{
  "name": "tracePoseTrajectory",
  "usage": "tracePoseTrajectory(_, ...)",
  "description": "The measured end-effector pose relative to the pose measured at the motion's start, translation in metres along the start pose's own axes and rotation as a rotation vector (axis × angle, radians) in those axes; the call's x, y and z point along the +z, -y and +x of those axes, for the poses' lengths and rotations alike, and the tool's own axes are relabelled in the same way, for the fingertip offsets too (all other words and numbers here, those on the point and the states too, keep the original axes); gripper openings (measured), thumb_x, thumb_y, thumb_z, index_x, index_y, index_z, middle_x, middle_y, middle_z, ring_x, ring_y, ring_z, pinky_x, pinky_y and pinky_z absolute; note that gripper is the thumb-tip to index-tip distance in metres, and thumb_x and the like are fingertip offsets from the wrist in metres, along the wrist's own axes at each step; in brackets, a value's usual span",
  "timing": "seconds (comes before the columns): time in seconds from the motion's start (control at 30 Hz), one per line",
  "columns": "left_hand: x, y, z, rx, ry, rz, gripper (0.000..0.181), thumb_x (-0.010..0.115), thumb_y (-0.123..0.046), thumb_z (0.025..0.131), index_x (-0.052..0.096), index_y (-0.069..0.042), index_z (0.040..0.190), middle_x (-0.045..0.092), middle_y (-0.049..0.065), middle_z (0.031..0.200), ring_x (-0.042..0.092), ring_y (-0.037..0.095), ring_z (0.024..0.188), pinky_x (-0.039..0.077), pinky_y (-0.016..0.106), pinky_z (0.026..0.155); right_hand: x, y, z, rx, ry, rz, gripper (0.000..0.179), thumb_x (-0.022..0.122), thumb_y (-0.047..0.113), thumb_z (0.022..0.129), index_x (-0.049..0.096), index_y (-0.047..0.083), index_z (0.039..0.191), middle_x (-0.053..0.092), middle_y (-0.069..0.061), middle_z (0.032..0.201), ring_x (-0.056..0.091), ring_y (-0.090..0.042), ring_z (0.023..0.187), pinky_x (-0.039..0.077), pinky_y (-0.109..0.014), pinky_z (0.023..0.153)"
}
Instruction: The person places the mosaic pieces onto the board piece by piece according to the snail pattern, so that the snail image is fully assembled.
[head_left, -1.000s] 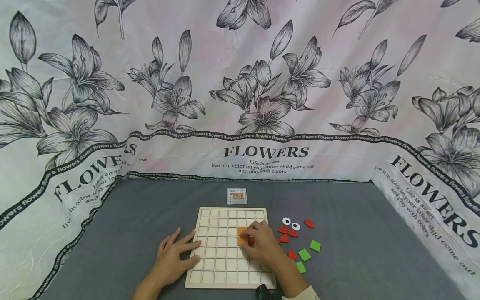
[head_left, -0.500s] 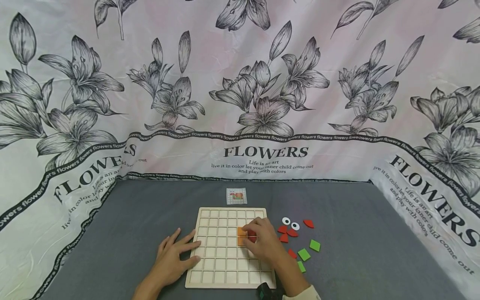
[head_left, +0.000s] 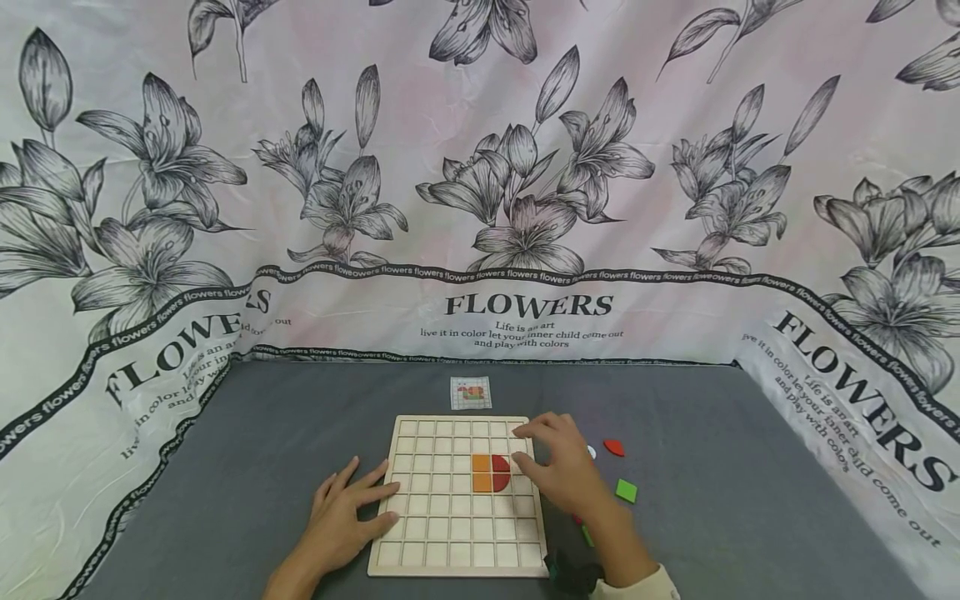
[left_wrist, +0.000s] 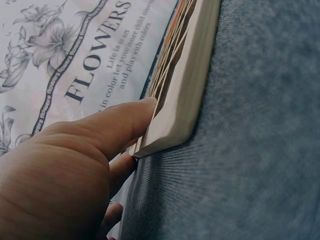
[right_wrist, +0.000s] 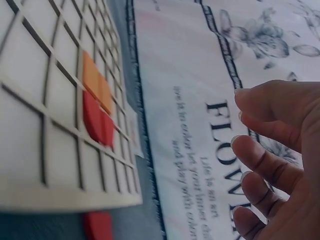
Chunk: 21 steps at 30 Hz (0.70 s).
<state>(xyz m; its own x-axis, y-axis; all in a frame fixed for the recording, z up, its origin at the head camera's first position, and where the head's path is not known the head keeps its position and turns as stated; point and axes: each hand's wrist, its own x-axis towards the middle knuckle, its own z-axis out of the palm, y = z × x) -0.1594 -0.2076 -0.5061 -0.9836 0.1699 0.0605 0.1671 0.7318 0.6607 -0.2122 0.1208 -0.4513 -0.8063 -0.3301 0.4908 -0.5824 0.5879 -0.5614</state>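
A pale wooden grid board lies on the grey cloth. Two orange squares sit in its cells, with two red quarter-circle pieces beside them forming a half disc. My left hand rests with spread fingers on the board's left edge; the left wrist view shows the thumb on the rim. My right hand hovers over the board's right edge, thumb and fingers apart, holding nothing. In the right wrist view its fingers are loosely bent with nothing between them.
Right of the board lie a red quarter piece and a green square. A white eye disc and other loose pieces are partly hidden behind the right hand and forearm. A small picture card lies behind the board.
My right hand has let go of the red piece, now in its cell, and moved off to the right, uncovering the red half disc. The left hand has stayed on the board's edge.
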Motion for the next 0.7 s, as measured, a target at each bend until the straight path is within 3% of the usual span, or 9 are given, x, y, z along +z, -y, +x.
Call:
tracePoseTrajectory(0.4, 0.002, 0.003, 0.001, 0.009, -0.003, -0.004, 0.042, 0.076, -0.036, 0.083, 0.070, -0.023, 0.122, 0.045, -0.002, 0.146, 0.015, 0.037, 0.142, 0.002, 0.058, 0.110, -0.042, -0.025, -0.011, -0.008, -0.078, -0.013, 0.031, 0.080, 0.004, 0.077, 0.073, 0.014, 0.105, 0.062, 0.004, 0.102, 0.048, -0.017, 0.091, 0.044, -0.041, 0.069)
tracePoseTrajectory(0.7, 0.002, 0.003, 0.000, 0.014, -0.015, -0.001, 0.041, 0.077, -0.033, 0.083, 0.070, -0.022, 0.122, 0.045, -0.002, 0.146, 0.015, 0.036, 0.142, 0.002, 0.057, 0.111, -0.050, -0.058, -0.029, -0.010, -0.094, -0.026, 0.031, 0.077, 0.000, 0.077, 0.072, 0.011, 0.106, 0.061, 0.005, 0.101, 0.048, -0.017, 0.098, 0.047, -0.050, 0.073)
